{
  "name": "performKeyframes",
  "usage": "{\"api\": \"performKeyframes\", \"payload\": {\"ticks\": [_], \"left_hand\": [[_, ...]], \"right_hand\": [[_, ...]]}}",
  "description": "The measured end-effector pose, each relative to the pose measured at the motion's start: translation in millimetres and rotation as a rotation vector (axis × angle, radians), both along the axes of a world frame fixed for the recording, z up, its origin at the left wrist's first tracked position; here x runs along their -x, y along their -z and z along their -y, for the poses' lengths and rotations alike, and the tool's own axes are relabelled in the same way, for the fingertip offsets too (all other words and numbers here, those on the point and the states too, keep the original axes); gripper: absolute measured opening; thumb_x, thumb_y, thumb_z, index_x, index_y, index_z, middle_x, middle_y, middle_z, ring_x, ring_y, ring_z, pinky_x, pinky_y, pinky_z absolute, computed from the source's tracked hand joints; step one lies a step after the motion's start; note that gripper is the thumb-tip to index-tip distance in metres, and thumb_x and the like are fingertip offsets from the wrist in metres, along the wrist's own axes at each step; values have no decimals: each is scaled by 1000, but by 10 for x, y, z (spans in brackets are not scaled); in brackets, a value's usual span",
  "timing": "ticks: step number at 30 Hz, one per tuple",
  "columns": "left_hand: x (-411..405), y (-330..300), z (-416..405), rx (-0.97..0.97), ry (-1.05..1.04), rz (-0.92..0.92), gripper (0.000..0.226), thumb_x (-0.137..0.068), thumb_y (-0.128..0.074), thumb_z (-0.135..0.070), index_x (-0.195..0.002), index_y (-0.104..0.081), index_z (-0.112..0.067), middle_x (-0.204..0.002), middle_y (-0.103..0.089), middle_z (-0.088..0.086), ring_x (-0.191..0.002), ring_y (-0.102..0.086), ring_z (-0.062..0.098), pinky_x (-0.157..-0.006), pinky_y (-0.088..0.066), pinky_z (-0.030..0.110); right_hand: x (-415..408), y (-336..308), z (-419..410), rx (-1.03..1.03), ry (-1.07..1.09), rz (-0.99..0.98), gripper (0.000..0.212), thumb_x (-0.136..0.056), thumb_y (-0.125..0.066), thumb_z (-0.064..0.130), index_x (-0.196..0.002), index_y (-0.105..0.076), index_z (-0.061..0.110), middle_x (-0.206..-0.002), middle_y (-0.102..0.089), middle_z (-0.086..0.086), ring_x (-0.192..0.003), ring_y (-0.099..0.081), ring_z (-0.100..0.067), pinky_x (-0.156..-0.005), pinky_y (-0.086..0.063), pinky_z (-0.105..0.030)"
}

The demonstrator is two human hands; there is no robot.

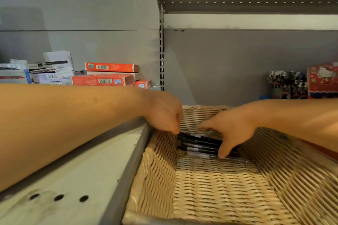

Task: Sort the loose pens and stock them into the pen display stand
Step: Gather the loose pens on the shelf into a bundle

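Wicker basket (210,193): holds black pens (201,144) lying together at its far end (one clear pen nearest). Left hand (164,113): fingers curled at the pens' left end; grip unclear. Right hand (230,128): spread, thumb touching the pens.

The right hand (230,129) hides part of the black pens (199,142); the basket (219,193) is cut off below.
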State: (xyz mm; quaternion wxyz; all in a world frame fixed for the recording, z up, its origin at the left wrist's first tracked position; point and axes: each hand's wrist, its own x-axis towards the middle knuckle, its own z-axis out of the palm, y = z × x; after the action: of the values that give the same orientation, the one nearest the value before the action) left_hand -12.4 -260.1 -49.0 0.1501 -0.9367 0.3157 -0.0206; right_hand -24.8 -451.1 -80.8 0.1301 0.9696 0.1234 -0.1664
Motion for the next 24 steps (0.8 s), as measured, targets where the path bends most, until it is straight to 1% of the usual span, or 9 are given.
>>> {"api": "performKeyframes", "payload": {"ticks": [3,6,8,10,12,15,20,22,24], "left_hand": [[-24,-274,-161,247,48,10,33,-95,-57,-36,-121,-69,-21,-121,-68,-4,-107,-59,15,-93,-44,28],[-54,-645,-489,466,-20,139,41,-84,-61,-43,-117,-71,-21,-115,-71,-3,-102,-64,19,-97,-49,34],[-83,-765,-738,526,-77,128,36,-84,-64,-44,-110,-74,-20,-97,-75,-5,-90,-68,15,-87,-53,34],[-135,-790,-950,514,-126,74,26,-92,-65,-39,-101,-75,-18,-87,-75,-3,-77,-69,12,-75,-56,33],[-163,-717,-1053,443,-156,40,26,-92,-66,-37,-95,-76,-13,-88,-75,2,-73,-68,17,-78,-58,36],[-144,-496,-1065,307,-155,32,29,-87,-69,-44,-77,-70,-17,-79,-69,-2,-80,-63,22,-78,-51,33],[-67,-344,-1083,281,-119,9,25,-85,-70,-40,-84,-66,-15,-92,-67,5,-89,-63,24,-79,-53,37],[-36,-393,-1175,496,-113,-85,19,-84,-72,-29,-83,-70,-10,-80,-70,6,-74,-66,21,-67,-54,32],[7,-465,-1303,872,-117,-243,13,-83,-72,-18,-83,-71,-5,-68,-69,6,-52,-62,14,-53,-52,24]], "right_hand": [[119,-214,-111,-106,22,78,95,-89,-69,52,-161,-12,30,-163,-32,1,-144,-39,-18,-117,-31,-31],[264,-424,-326,-387,40,126,79,-94,-66,46,-158,-22,34,-155,-44,4,-131,-52,-17,-107,-47,-33],[338,-507,-503,-597,56,176,67,-95,-67,40,-152,-33,36,-143,-55,4,-119,-59,-13,-96,-57,-37],[368,-575,-724,-746,75,231,56,-96,-66,34,-146,-41,34,-127,-62,1,-108,-63,-12,-83,-59,-32],[364,-638,-945,-891,105,262,48,-97,-66,28,-141,-47,30,-115,-64,-2,-104,-66,-17,-73,-57,-29],[345,-710,-1238,-1093,154,284,35,-96,-68,25,-129,-55,30,-110,-65,1,-99,-68,-16,-74,-58,-30],[339,-743,-1662,-1486,241,375,5,-99,-63,22,-99,-64,27,-97,-69,3,-85,-68,-11,-63,-60,-25],[277,-736,-1793,-1643,301,550,10,-98,-62,23,-108,-65,23,-103,-66,2,-93,-65,-14,-72,-58,-29],[206,-737,-1887,-1721,347,773,18,-96,-64,28,-114,-61,25,-109,-63,3,-107,-60,-18,-83,-52,-35]]}}
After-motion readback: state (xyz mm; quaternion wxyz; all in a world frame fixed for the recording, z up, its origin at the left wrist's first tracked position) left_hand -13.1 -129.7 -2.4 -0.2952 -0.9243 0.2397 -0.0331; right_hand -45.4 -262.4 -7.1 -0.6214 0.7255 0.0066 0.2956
